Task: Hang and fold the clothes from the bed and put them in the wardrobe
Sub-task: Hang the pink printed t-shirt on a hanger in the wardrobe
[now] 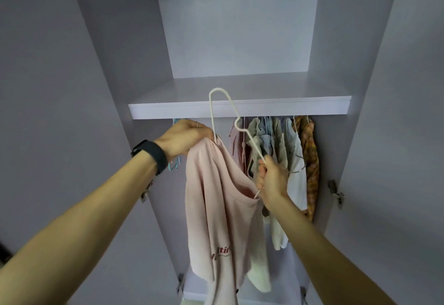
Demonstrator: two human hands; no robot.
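A pale pink T-shirt (216, 208) with red lettering hangs in front of the open wardrobe (240, 110). A white wire hanger (225, 110) is tilted, its hook pointing up in front of the shelf edge. My left hand (187, 136) pinches the shirt's shoulder at the hanger's left arm. My right hand (271, 177) grips the hanger's right arm at the shirt's neckline. The hanger's lower part is hidden inside the shirt.
Several garments (283, 160) hang on the rail under the shelf at the right, among them a yellow plaid shirt (310, 160). Empty blue hangers (174, 160) hang at the left behind my left wrist. Both wardrobe doors stand open at the sides.
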